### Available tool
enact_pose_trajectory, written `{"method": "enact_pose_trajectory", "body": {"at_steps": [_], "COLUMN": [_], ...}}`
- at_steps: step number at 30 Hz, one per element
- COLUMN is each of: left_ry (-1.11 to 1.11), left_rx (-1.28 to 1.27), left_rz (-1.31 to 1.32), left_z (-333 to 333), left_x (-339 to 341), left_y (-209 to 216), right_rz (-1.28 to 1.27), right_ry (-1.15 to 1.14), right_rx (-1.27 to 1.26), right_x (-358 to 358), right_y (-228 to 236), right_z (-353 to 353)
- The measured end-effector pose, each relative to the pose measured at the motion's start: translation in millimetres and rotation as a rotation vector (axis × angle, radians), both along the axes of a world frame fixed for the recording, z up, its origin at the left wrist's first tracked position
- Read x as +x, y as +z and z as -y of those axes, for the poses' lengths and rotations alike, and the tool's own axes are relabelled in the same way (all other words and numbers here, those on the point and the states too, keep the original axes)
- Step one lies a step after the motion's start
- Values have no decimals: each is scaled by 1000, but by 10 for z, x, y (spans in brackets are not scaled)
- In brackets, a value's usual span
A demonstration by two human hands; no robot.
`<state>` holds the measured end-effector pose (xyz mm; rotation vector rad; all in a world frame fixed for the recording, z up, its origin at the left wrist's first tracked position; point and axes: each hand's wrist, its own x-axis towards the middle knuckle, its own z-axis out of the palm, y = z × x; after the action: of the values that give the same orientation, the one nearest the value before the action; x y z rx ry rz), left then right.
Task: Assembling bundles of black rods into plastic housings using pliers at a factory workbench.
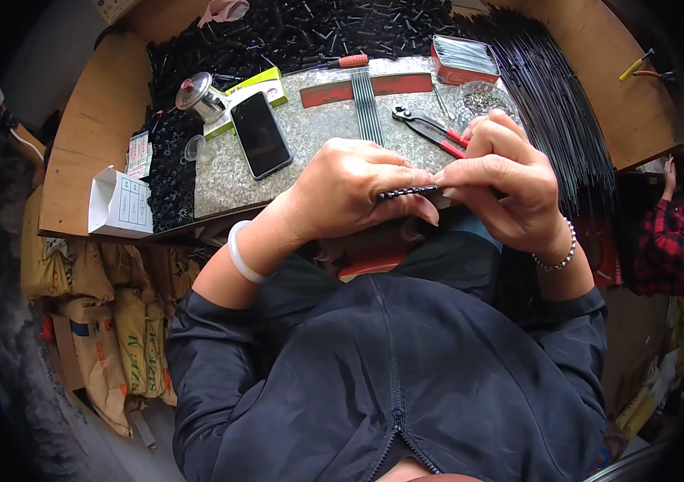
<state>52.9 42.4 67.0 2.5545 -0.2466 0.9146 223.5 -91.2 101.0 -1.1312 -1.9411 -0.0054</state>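
Observation:
In front of my body, at the near edge of the worktable, both hands are brought together around a small black ridged strip. My left hand, with a white bangle at its wrist, grips the strip between thumb and fingers. The fingertips of my right hand, a bead bracelet below it, pinch together at the strip's right end; whatever small piece they hold is hidden. Just beyond the right hand lie red-handled cutting pliers. Behind the left hand, a row of thin metal rods crosses a red bar.
A dark phone lies left, near a metal canister and a white box. Small black parts heap at the back. Long black rods lie right, beside a red box. A person in plaid sits far right.

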Motion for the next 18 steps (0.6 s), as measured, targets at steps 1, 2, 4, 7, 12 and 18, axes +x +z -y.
{"method": "enact_pose_trajectory", "body": {"at_steps": [1, 2, 4, 7, 12, 18], "left_ry": [-5, -5, 16, 12, -33, -26], "left_rx": [1, 1, -1, -14, -34, 291], "left_rz": [-67, -66, -84, -124, -92, -594], "left_z": [0, 7, 17, 15, -33, -537], "left_x": [-13, -15, -14, -12, 17, 89], "left_y": [16, 24, 36, 75, -17, -480], "right_rz": [-14, -14, 70, 110, 73, -586], "right_ry": [24, 24, 16, 43, 107, 61], "right_rx": [-37, -37, 32, 69, -19, -344], "right_x": [12, 16, 14, -21, -115, -139], "right_y": [10, 23, 41, 28, -89, -849], "right_z": [-12, -20, -36, -67, -64, 9]}}
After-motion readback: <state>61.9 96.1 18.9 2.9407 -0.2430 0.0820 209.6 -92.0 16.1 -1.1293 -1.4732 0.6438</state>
